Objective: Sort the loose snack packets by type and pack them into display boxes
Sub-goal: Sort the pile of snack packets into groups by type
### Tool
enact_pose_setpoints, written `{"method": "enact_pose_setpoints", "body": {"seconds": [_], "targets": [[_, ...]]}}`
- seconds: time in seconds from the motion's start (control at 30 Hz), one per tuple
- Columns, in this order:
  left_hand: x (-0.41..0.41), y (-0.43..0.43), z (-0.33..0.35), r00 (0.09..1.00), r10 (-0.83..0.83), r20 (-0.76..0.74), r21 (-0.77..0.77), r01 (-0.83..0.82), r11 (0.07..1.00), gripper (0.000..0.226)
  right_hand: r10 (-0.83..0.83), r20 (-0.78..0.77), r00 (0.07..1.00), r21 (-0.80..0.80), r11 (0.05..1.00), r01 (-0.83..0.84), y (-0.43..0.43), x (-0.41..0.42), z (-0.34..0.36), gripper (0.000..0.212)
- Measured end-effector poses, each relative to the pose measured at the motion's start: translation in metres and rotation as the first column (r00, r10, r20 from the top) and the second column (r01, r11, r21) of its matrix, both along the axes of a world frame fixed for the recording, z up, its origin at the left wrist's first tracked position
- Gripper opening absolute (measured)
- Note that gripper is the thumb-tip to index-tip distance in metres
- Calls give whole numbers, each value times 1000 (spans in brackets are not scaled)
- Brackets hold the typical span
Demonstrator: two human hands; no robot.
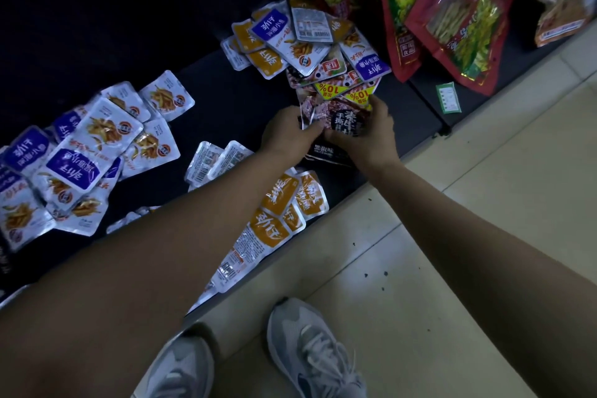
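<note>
A black packet [344, 121] at one o'clock from the picture's middle reads "手撕" in white, yellow tags [324, 87] on brown packets at its twelve o'clock show an upside-down "10%", a second black packet [324, 152] at its six o'clock says "黑椒味", and purple-labelled packets [72, 168] at nine o'clock carry an inverted "劲仔".

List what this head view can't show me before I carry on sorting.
Head view only:
- Dark packets: count unclear; left hand and right hand cover them, and they overlap.
- Silver packets: partly hidden under the left forearm.
- Purple packets: cut off by the left edge.
- Green label: print too small.
- Display boxes: none visible; the shelf goes black farther back.
</note>
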State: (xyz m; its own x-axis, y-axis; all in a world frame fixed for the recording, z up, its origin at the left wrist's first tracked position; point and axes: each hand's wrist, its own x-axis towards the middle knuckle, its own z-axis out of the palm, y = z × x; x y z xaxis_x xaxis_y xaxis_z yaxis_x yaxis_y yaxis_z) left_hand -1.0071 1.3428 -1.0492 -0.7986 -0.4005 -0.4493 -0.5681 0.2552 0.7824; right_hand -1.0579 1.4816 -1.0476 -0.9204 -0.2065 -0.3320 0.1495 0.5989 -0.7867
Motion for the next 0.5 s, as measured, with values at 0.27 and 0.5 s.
{"method": "enact_pose_setpoints", "body": {"seconds": [0.27,0.5], "targets": [[8,-8,31,991,108,-83,-50,-113,992,19,-22,261,965,-263,960,93,3,19,22,81],[71,-31,78,971,218,99,317,-238,918,25,227,416,880,-354,932,-73,-17,55,80,82]]}}
